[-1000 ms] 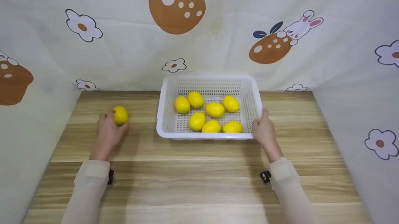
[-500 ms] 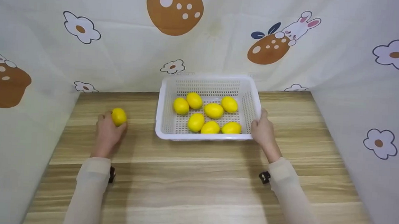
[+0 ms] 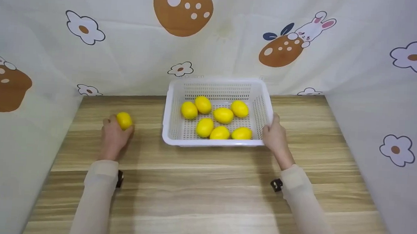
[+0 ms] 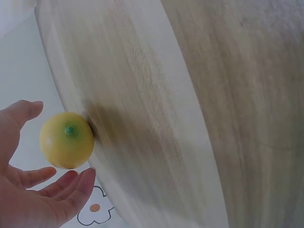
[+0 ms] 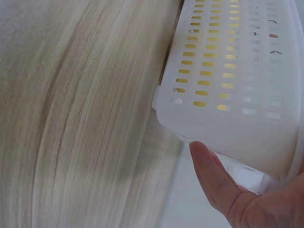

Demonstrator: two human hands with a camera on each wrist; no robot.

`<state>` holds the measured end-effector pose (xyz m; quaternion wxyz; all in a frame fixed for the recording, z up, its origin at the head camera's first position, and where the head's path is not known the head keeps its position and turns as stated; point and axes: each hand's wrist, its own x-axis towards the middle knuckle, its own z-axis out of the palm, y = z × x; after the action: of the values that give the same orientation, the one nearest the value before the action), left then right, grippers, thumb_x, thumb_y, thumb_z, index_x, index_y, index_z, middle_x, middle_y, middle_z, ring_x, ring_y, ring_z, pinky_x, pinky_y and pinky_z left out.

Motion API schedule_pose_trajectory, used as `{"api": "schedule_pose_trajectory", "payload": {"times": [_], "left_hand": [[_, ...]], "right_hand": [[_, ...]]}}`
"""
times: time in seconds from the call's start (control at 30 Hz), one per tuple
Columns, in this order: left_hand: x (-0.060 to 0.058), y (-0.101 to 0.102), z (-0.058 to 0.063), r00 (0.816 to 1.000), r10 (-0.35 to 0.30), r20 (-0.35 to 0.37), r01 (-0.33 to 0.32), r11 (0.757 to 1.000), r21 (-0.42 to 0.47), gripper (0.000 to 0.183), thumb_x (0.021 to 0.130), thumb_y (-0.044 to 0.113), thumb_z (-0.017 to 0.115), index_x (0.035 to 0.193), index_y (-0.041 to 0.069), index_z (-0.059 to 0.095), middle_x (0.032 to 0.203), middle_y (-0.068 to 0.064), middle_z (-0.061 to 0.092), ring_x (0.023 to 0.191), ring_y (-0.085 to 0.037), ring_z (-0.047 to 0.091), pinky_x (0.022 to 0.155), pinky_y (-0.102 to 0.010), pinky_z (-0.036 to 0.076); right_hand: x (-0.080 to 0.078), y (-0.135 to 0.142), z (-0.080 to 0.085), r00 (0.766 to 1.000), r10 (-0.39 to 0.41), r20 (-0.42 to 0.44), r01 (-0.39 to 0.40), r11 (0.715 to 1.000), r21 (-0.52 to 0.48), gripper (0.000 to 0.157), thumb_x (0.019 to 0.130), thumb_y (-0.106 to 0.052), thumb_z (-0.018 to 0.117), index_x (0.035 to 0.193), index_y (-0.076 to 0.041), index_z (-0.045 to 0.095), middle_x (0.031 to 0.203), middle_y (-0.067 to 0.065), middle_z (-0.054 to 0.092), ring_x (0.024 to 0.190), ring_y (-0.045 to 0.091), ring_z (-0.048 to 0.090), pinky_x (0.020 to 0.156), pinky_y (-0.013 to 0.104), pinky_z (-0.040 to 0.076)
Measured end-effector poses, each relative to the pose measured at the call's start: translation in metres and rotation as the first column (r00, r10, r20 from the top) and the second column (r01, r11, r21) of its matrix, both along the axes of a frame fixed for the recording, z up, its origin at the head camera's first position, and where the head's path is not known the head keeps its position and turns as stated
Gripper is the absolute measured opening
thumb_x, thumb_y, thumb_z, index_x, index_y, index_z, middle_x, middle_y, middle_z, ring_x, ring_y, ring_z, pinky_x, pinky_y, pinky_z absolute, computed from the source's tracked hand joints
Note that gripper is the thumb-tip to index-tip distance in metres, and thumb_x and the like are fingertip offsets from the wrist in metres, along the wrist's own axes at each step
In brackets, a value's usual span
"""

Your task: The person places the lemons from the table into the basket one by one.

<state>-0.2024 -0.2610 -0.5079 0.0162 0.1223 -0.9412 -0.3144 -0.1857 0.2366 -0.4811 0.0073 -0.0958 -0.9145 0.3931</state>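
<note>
At the left of the table, a yellow lemon (image 3: 124, 120) with a green nub at its end lies within the spread of my left hand (image 3: 114, 136). In the left wrist view, a gap shows between that lemon (image 4: 67, 141) and the thumb above, while the fingertips sit close below it. My right hand (image 3: 276, 137) grips the right side of a white plastic basket (image 3: 214, 143), its thumb over the rim. Seen from the right wrist, its fingers (image 5: 213, 178) lie along the outside of the perforated basket wall (image 5: 228, 123). Several lemons (image 3: 223, 115) rest inside the basket.
The wood-grain table (image 3: 197, 188) is bounded by pale printed cloth (image 3: 227, 38) at the back and both sides. Close to the back cloth stands the basket. Each wrist wears a small black device (image 3: 277, 185).
My left forearm has shifted slightly forward and to the right, with the hand still around the lemon. The right hand and basket have stayed in place.
</note>
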Motion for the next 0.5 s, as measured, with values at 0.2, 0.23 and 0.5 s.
{"api": "schedule_pose_trajectory", "payload": {"times": [0.2, 0.23, 0.5], "left_hand": [[-0.006, 0.002, -0.005, 0.999, 0.011, -0.035, -0.012, 1.0, -0.004, 0.076, 0.099, 0.025, 0.068, 0.149, -0.018, 0.031, 0.132, -0.042, 0.044, 0.118, -0.058, 0.052, 0.102, -0.066, 0.046], [-0.007, 0.002, -0.006, 0.999, 0.014, -0.035, -0.014, 1.0, -0.004, 0.076, 0.099, 0.025, 0.068, 0.149, -0.018, 0.031, 0.132, -0.043, 0.044, 0.118, -0.059, 0.052, 0.102, -0.066, 0.046], [-0.015, 0.005, -0.007, 0.999, 0.032, 0.013, -0.031, 0.999, -0.01, 0.077, 0.1, 0.031, 0.066, 0.15, -0.016, 0.03, 0.132, -0.039, 0.044, 0.117, -0.054, 0.052, 0.099, -0.065, 0.048]], "right_hand": [[0.0, 0.0, -0.001, 1.0, 0.005, -0.011, -0.005, 1.0, -0.005, 0.063, 0.104, -0.004, 0.041, 0.161, 0.012, 0.018, 0.14, 0.043, 0.054, 0.123, 0.053, 0.062, 0.103, 0.062, 0.051], [0.0, 0.0, -0.001, 1.0, 0.005, -0.014, -0.005, 1.0, -0.003, 0.063, 0.104, -0.004, 0.04, 0.161, 0.012, 0.018, 0.14, 0.043, 0.055, 0.123, 0.053, 0.062, 0.102, 0.062, 0.051], [-0.001, 0.0, 0.0, 1.0, -0.003, 0.004, 0.003, 1.0, -0.013, 0.065, 0.104, -0.004, 0.04, 0.161, 0.014, 0.015, 0.143, 0.044, 0.051, 0.127, 0.052, 0.06, 0.107, 0.061, 0.048]]}}
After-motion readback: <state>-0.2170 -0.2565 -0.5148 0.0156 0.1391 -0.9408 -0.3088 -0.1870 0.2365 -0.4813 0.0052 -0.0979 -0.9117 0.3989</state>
